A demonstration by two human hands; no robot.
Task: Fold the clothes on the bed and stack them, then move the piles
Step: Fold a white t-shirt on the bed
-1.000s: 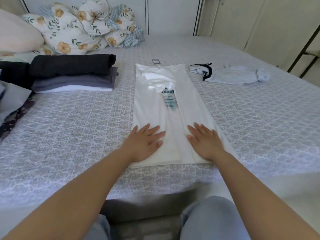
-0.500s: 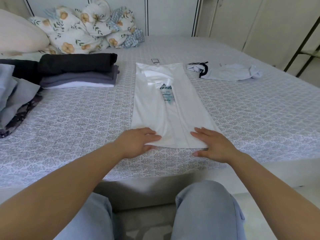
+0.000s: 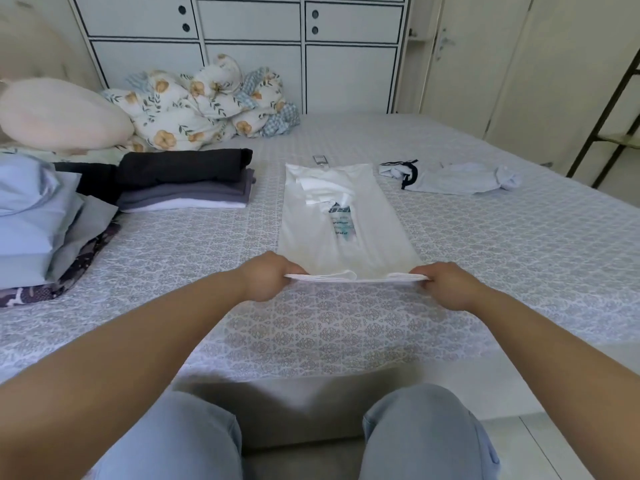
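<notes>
1. Head view: your left hand point(image 3: 265, 280) is closed on the near left corner of the white T-shirt point(image 3: 341, 223), fingers pinching the hem.
2. Your right hand point(image 3: 446, 284) is closed on the near right corner the same way; the hem is lifted just off the bed point(image 3: 346, 327).
3. T-shirt lies folded into a long strip mid-bed, collar at the far end, sides folded in, printed strip showing between them.
4. Folded pile point(image 3: 187, 181), black on top of grey and white, sits left of the shirt, apart from it.
5. Unfolded light blue garment point(image 3: 453, 178) lies far right.
6. More folded blue and grey clothes point(image 3: 38, 223) at the left edge.
</notes>
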